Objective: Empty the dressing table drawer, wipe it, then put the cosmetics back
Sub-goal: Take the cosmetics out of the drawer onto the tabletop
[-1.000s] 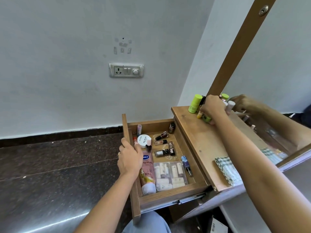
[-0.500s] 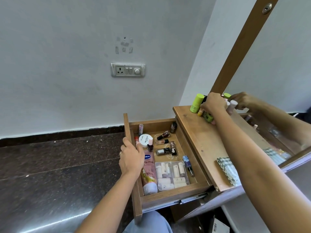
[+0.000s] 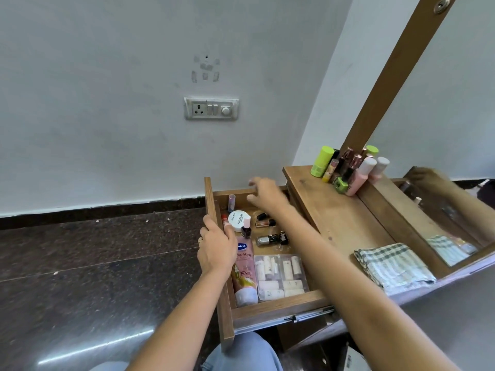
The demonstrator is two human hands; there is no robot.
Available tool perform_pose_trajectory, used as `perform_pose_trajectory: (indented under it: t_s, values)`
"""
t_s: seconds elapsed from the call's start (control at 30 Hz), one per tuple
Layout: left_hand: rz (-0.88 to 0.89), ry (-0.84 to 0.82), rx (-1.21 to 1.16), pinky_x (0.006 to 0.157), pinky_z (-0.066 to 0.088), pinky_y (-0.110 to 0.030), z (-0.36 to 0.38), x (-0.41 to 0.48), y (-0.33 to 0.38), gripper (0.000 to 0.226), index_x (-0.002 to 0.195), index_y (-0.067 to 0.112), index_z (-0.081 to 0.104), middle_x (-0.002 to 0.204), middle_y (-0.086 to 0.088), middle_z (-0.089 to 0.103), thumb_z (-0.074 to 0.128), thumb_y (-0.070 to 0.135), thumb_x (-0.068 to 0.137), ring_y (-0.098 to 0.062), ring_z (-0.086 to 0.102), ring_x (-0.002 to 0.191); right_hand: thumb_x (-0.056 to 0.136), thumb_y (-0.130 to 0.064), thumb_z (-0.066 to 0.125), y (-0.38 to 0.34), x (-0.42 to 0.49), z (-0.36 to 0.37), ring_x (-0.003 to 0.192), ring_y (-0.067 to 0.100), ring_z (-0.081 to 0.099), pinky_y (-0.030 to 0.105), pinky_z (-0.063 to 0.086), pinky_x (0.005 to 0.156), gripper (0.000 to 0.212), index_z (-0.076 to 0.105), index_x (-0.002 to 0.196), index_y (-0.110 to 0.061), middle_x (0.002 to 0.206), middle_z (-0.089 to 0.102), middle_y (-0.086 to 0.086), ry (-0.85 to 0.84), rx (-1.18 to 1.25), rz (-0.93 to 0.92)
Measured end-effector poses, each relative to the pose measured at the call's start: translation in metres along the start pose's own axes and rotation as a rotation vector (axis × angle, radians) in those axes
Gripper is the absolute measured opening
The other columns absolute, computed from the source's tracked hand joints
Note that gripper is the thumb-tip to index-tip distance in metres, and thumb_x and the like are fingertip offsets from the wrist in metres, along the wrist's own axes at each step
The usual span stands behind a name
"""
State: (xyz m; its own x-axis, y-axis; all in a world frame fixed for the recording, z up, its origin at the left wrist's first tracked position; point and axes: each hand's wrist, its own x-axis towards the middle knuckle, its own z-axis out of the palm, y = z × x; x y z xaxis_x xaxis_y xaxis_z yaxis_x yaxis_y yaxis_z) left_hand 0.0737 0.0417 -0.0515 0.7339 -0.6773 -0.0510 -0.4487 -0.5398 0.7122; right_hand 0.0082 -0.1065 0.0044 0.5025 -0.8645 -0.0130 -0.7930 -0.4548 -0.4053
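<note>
The wooden drawer point(image 3: 278, 309) is pulled out and holds cosmetics: a pink lotion tube point(image 3: 245, 274), a clear pack of small white vials point(image 3: 280, 277), a white round jar point(image 3: 237, 220) and several nail polish bottles point(image 3: 270, 239). My left hand point(image 3: 215, 243) grips the drawer's left side wall. My right hand point(image 3: 265, 195) hovers over the drawer's far end, blurred, fingers apart and holding nothing. A cluster of bottles and tubes point(image 3: 345, 170) stands at the far end of the table top point(image 3: 340, 220), against the mirror.
A folded checked cloth point(image 3: 393, 263) lies on the near part of the table top. The mirror point(image 3: 439, 103) with its wooden frame rises on the right. A switch plate point(image 3: 211, 108) is on the wall. Dark stone floor point(image 3: 93, 263) lies to the left.
My right hand has left the bottles on the table top and swung left and down over the drawer's far end. My left hand stays on the drawer wall.
</note>
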Motion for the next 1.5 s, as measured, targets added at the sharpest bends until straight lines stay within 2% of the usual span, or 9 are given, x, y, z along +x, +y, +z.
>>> perform_pose_trajectory:
  t_s: [0.17,0.3,0.4,0.47,0.6,0.87,1.13,1.37,1.5]
  values:
    - [0.006,0.000,0.001,0.077,0.049,-0.044,0.001,0.001,-0.001,0.057,0.145,0.008,0.023,0.128,-0.019,0.051,0.038,0.039,0.099,-0.034,0.057,0.107,0.090,-0.010,0.057,-0.015,0.013,0.060,0.111,0.023,0.055,0.034,0.049,0.092,0.040,0.052,0.129,-0.013,0.125,0.052,0.009,-0.067,0.017,-0.113]
    - [0.007,0.005,0.001,0.078,0.049,-0.043,0.003,0.003,-0.001,0.057,0.145,0.009,0.023,0.130,-0.019,0.050,0.038,0.039,0.099,-0.033,0.057,0.109,0.091,-0.007,0.055,-0.016,0.016,0.075,0.095,0.023,0.058,0.034,0.053,0.077,0.023,0.054,0.114,-0.009,0.112,0.056,0.010,0.037,0.015,-0.125]
    - [0.006,0.003,-0.007,0.078,0.050,-0.044,0.003,0.003,-0.001,0.057,0.145,0.008,0.023,0.130,-0.020,0.050,0.038,0.039,0.099,-0.034,0.057,0.108,0.089,-0.005,0.058,-0.013,0.016,0.064,0.078,0.021,0.055,0.030,0.046,0.062,0.011,0.052,0.097,-0.011,0.096,0.058,0.009,0.004,0.031,-0.091]
    - [0.005,-0.001,-0.014,0.078,0.050,-0.044,0.003,0.002,-0.002,0.058,0.145,0.008,0.023,0.130,-0.020,0.050,0.038,0.039,0.099,-0.035,0.057,0.109,0.084,-0.010,0.065,-0.004,0.015,0.042,0.074,0.020,0.057,0.032,0.048,0.061,0.016,0.051,0.092,-0.012,0.089,0.061,0.007,-0.037,0.105,-0.073]
    - [0.010,-0.006,-0.010,0.079,0.050,-0.045,0.003,0.004,-0.003,0.058,0.145,0.008,0.023,0.131,-0.020,0.050,0.038,0.040,0.099,-0.036,0.056,0.110,0.076,-0.017,0.076,0.027,0.004,-0.034,0.073,0.016,0.057,0.029,0.045,0.065,0.025,0.060,0.092,-0.008,0.080,0.063,0.000,0.146,0.183,-0.045]
    - [0.007,0.004,-0.003,0.077,0.052,-0.044,0.005,0.004,-0.005,0.058,0.145,0.008,0.024,0.129,-0.019,0.051,0.039,0.041,0.099,-0.035,0.058,0.107,0.072,-0.002,0.070,0.087,-0.003,-0.146,0.080,0.025,0.065,0.034,0.055,0.070,0.017,0.062,0.083,-0.012,0.082,0.068,0.009,0.232,-0.094,0.061]
    - [0.007,0.009,0.008,0.076,0.055,-0.044,0.005,0.004,-0.004,0.058,0.144,0.009,0.025,0.128,-0.019,0.053,0.041,0.042,0.099,-0.034,0.060,0.106,0.078,-0.007,0.066,0.101,-0.007,-0.152,0.090,0.031,0.062,0.031,0.043,0.064,0.016,0.060,0.090,-0.015,0.106,0.058,0.011,0.139,-0.454,0.207]
    - [0.006,0.010,0.011,0.074,0.054,-0.040,0.006,0.004,-0.003,0.058,0.144,0.010,0.025,0.129,-0.017,0.052,0.041,0.042,0.099,-0.031,0.060,0.106,0.088,-0.010,0.056,0.107,-0.002,-0.152,0.097,0.033,0.062,0.038,0.051,0.075,0.016,0.064,0.102,-0.010,0.107,0.059,0.012,0.186,-0.513,0.281]
    - [0.009,0.012,0.014,0.074,0.054,-0.041,0.006,0.004,-0.003,0.058,0.144,0.009,0.024,0.129,-0.018,0.052,0.041,0.042,0.099,-0.032,0.060,0.106,0.089,-0.011,0.056,0.088,-0.007,-0.149,0.096,0.033,0.062,0.036,0.047,0.072,0.014,0.063,0.100,-0.009,0.105,0.059,0.012,0.204,-0.548,0.336]
